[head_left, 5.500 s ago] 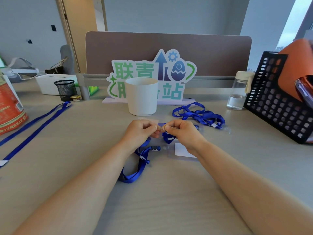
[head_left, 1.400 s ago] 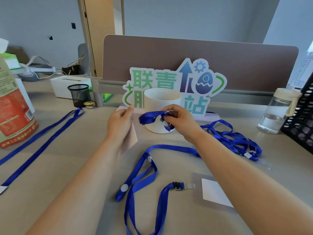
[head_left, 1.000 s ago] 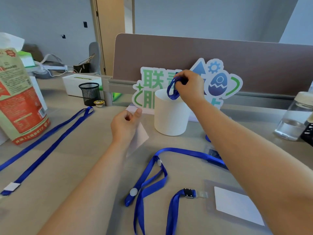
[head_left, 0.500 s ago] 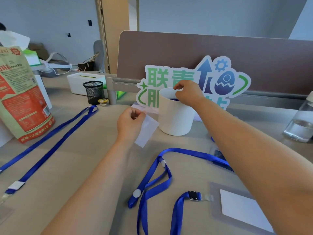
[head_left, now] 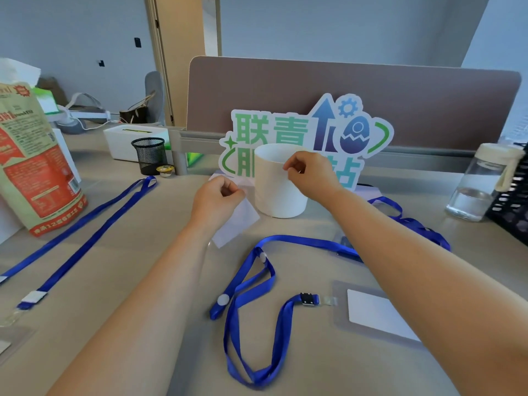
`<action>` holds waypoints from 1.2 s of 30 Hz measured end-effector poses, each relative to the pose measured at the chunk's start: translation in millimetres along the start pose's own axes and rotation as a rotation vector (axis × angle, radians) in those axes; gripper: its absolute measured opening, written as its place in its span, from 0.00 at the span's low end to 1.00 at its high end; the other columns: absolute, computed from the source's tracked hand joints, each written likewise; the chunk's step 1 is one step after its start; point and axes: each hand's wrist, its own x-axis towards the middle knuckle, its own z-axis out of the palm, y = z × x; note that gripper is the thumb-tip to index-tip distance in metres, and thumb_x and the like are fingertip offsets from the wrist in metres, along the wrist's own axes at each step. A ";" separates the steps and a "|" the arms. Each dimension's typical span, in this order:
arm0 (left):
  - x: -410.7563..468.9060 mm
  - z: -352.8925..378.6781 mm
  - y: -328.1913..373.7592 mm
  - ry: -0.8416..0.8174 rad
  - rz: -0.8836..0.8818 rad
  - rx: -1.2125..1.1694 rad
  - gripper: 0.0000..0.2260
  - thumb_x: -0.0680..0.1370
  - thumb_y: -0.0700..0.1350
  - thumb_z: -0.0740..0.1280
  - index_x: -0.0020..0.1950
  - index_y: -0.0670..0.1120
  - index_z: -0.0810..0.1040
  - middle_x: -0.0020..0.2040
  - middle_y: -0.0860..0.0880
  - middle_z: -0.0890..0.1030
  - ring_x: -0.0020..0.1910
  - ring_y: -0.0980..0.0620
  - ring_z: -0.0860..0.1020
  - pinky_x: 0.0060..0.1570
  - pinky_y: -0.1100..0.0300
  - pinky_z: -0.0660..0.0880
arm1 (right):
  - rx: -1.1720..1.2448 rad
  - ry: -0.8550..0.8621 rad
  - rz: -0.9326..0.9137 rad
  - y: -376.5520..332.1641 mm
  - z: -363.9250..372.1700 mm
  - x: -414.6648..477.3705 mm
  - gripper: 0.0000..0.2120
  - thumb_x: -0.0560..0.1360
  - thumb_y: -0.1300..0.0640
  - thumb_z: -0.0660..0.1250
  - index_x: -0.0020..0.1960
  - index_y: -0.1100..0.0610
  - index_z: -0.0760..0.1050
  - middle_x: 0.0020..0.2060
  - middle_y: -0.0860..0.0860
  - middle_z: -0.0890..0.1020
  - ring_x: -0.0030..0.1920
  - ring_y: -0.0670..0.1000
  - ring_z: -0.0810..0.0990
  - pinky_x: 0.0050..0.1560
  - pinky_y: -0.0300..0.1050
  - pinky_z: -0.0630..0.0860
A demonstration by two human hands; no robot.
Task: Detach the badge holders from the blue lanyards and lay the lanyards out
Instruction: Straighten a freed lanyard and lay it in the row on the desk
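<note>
Left hand point(head_left: 217, 201) pinches badge holder point(head_left: 238, 222); white cup point(head_left: 275, 195) beside; sign point(head_left: 271, 130) behind.

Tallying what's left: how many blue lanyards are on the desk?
3. A straight blue fabric lanyard lies at left; a looped blue lanyard lies mid-desk, clipped to a clear plastic badge holder; a tangled blue lanyard behind the right forearm may hide more.

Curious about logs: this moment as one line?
left hand pinches loose badge holder | right hand curled by white cup | near lanyard clipped to second holder
</note>
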 end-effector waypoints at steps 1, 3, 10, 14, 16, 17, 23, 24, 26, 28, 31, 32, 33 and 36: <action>-4.8 0.7 0.2 -0.022 0.018 0.028 0.08 0.74 0.43 0.68 0.35 0.49 0.72 0.36 0.52 0.74 0.35 0.55 0.71 0.36 0.62 0.68 | -0.004 -0.004 0.002 1.0 -2.4 -6.3 0.08 0.74 0.64 0.61 0.47 0.56 0.78 0.40 0.50 0.78 0.41 0.48 0.75 0.43 0.38 0.70; -16.2 3.6 1.1 -0.066 0.054 0.076 0.08 0.74 0.43 0.68 0.35 0.48 0.72 0.34 0.53 0.74 0.34 0.55 0.71 0.36 0.61 0.68 | 0.001 -0.018 0.011 3.2 -6.8 -19.8 0.08 0.74 0.63 0.61 0.46 0.55 0.78 0.40 0.50 0.79 0.42 0.48 0.76 0.44 0.38 0.72; -48.2 22.9 27.6 -0.131 0.177 0.200 0.10 0.73 0.43 0.67 0.35 0.51 0.69 0.33 0.56 0.74 0.35 0.55 0.72 0.35 0.61 0.67 | -0.053 -0.044 0.100 24.8 -36.9 -68.8 0.08 0.75 0.63 0.61 0.47 0.56 0.78 0.43 0.51 0.79 0.43 0.48 0.75 0.44 0.37 0.72; -59.4 47.7 48.2 -0.168 0.235 0.177 0.09 0.74 0.45 0.67 0.36 0.51 0.69 0.34 0.56 0.75 0.37 0.54 0.73 0.39 0.60 0.67 | -0.095 -0.011 0.210 50.3 -63.8 -90.3 0.08 0.76 0.63 0.61 0.47 0.55 0.78 0.40 0.50 0.78 0.42 0.49 0.75 0.42 0.38 0.72; -63.7 62.0 56.4 -0.199 0.264 0.175 0.08 0.74 0.46 0.67 0.37 0.50 0.70 0.34 0.56 0.75 0.38 0.53 0.74 0.39 0.60 0.67 | -0.107 0.009 0.243 62.3 -77.1 -99.5 0.08 0.76 0.63 0.62 0.46 0.54 0.78 0.39 0.51 0.79 0.40 0.50 0.76 0.40 0.37 0.72; -65.5 69.4 60.1 -0.215 0.277 0.177 0.07 0.75 0.46 0.67 0.39 0.49 0.70 0.35 0.56 0.75 0.38 0.53 0.74 0.39 0.60 0.68 | -0.123 0.020 0.259 68.1 -83.9 -104.0 0.07 0.76 0.62 0.62 0.46 0.55 0.79 0.40 0.51 0.79 0.41 0.50 0.76 0.41 0.39 0.73; -68.7 114.3 78.8 -0.302 0.348 0.201 0.06 0.76 0.47 0.66 0.43 0.48 0.71 0.40 0.53 0.77 0.42 0.51 0.75 0.42 0.58 0.70 | -0.171 0.122 0.361 106.1 -121.2 -127.9 0.08 0.74 0.64 0.63 0.45 0.58 0.80 0.37 0.54 0.79 0.40 0.52 0.76 0.44 0.40 0.71; -68.9 121.5 81.1 -0.317 0.357 0.202 0.05 0.76 0.46 0.66 0.43 0.48 0.71 0.40 0.54 0.76 0.42 0.51 0.75 0.42 0.59 0.70 | -0.165 0.137 0.378 113.1 -126.3 -131.5 0.07 0.73 0.65 0.63 0.44 0.57 0.80 0.36 0.54 0.79 0.39 0.52 0.76 0.44 0.41 0.72; -69.6 134.8 84.3 -0.344 0.379 0.210 0.04 0.76 0.46 0.65 0.44 0.48 0.71 0.41 0.54 0.75 0.42 0.52 0.74 0.41 0.60 0.68 | -0.151 0.150 0.417 125.9 -133.9 -139.1 0.08 0.73 0.66 0.63 0.42 0.56 0.78 0.36 0.56 0.79 0.38 0.52 0.77 0.44 0.41 0.73; -70.6 145.8 86.4 -0.366 0.399 0.223 0.04 0.77 0.45 0.65 0.46 0.48 0.71 0.43 0.53 0.75 0.43 0.52 0.74 0.42 0.61 0.68 | -0.150 0.151 0.458 137.5 -138.4 -146.6 0.08 0.74 0.66 0.62 0.44 0.58 0.78 0.37 0.56 0.79 0.36 0.50 0.76 0.39 0.35 0.72; -71.7 159.4 88.4 -0.392 0.398 0.222 0.03 0.77 0.44 0.64 0.47 0.47 0.71 0.45 0.53 0.75 0.45 0.52 0.74 0.43 0.60 0.69 | -0.153 0.185 0.517 153.2 -140.9 -155.6 0.09 0.75 0.66 0.60 0.45 0.57 0.78 0.41 0.54 0.80 0.40 0.51 0.77 0.40 0.35 0.71; -72.7 162.7 88.9 -0.403 0.395 0.218 0.03 0.77 0.44 0.64 0.47 0.48 0.71 0.45 0.53 0.75 0.46 0.52 0.74 0.44 0.60 0.70 | -0.154 0.196 0.535 157.4 -140.5 -158.2 0.10 0.75 0.66 0.60 0.46 0.58 0.79 0.42 0.53 0.80 0.42 0.51 0.76 0.43 0.37 0.71; -73.6 166.9 90.0 -0.416 0.391 0.206 0.03 0.77 0.44 0.64 0.47 0.48 0.71 0.45 0.53 0.76 0.46 0.52 0.74 0.45 0.60 0.71 | -0.154 0.205 0.552 161.7 -140.2 -161.3 0.10 0.75 0.67 0.59 0.48 0.59 0.79 0.43 0.53 0.80 0.43 0.50 0.76 0.45 0.38 0.70; -75.5 175.8 92.1 -0.422 0.385 0.149 0.02 0.77 0.43 0.65 0.46 0.48 0.72 0.45 0.53 0.76 0.47 0.53 0.75 0.44 0.61 0.70 | -0.163 0.202 0.581 172.6 -135.5 -170.6 0.10 0.75 0.66 0.60 0.50 0.58 0.79 0.45 0.54 0.80 0.44 0.50 0.76 0.46 0.40 0.71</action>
